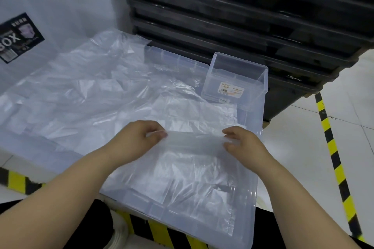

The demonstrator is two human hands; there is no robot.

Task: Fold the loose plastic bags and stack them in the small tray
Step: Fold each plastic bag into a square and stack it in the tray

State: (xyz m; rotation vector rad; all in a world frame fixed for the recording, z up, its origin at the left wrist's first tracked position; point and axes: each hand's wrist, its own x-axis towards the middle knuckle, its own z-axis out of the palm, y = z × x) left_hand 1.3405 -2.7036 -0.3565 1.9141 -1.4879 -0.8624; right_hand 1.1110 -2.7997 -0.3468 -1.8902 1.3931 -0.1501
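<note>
A clear plastic bag is stretched between my two hands, its upper edge rolled into a band. My left hand pinches the band's left end and my right hand pinches its right end. The rest of the bag hangs down over a large clear lid that serves as the work surface. Several loose clear bags lie spread over the lid's far left. The small clear tray stands at the lid's far right corner, with only a label showing through it.
Stacked black crates rise behind the tray. A white storage box with a black label stands at the left. Yellow-black tape marks the white floor at right and beneath the lid.
</note>
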